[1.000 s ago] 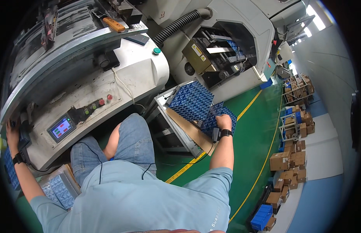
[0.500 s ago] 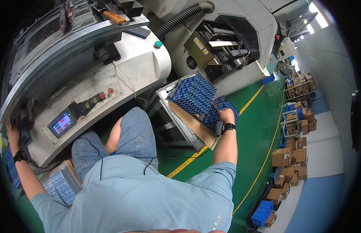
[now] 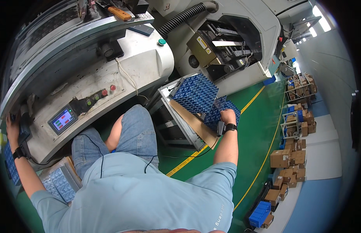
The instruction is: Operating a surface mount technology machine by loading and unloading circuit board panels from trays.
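Blue, closely patterned sheets (image 3: 231, 105) lie right at the fingers of the right hand (image 3: 227, 116), their surface broken into small repeating cells. These fingers are curled over the sheets; whether they pinch an edge or only rest there, I cannot tell. Just beyond them, toward the left, rises a blocky blue stack (image 3: 196, 93) with the same dense, slanting texture and crisp straight sides. Nearer the body from the fingertips, a stiff brown board (image 3: 193, 125), flat and matte, runs along the edge of a pale metal cart (image 3: 165, 93). A black wristband (image 3: 230, 127) sits just behind the right hand.

Far to the left, the left hand (image 3: 12, 130) reaches up at the end of a scuffed white machine (image 3: 145, 62), its fingers beside a dark fitting; whether they grip it is too small to tell. Below that hand, another blue patterned pile (image 3: 11, 165) shows at the rim, and nearer the body lies a pack in glossy, crinkled clear film (image 3: 58, 186). To the right of the left fingers sits a rectangular lit screen (image 3: 63, 119), with round red buttons (image 3: 108, 90) farther along. Well beyond the right fingers curve a ribbed black hose (image 3: 182, 19) and a smooth orange handle (image 3: 119, 13).
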The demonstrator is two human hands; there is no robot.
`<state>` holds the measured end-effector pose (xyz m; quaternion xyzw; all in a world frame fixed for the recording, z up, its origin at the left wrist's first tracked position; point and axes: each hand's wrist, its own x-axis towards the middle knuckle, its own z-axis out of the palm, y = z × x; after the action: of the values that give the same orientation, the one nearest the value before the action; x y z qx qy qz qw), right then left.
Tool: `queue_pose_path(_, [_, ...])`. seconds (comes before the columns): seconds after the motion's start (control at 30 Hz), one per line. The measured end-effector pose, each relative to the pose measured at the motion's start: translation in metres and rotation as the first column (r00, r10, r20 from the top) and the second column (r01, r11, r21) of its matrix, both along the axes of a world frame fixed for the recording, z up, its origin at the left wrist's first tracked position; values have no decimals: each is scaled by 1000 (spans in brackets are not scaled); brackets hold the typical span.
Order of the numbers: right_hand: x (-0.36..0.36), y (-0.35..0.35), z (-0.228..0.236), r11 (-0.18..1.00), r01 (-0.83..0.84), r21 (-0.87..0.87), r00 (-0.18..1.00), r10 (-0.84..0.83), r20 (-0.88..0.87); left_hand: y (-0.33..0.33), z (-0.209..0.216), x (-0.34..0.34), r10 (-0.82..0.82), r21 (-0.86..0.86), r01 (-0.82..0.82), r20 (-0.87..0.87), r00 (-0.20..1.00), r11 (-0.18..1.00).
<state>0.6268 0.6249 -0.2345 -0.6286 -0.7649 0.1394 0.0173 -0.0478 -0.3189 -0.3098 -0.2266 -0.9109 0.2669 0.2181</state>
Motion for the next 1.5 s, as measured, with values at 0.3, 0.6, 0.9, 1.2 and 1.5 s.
queue_pose_path(0.3, [6,1,-7,998,-3,-57,1000,3,0,-2,-4,-6,-38,-23,37,-37,999,999])
queue_pose_path(0.6, [-6,-6,-5,967,-78,243,993,54,103,-6,-6,-9,-108,-13,107,-97,989,994])
queue_pose_path(0.9, [-38,-18,-6,973,-55,-223,958,-12,-286,14,5,10,7,28,-6,-34,999,1000])
queue_pose_path(1.2, [-44,-10,-22,949,1,-317,937,-112,-331,20,9,18,21,151,-22,11,1000,988])
queue_pose_path(1.5, [-41,4,-27,988,-94,-121,978,69,-198,17,-5,13,31,180,-38,39,999,983])
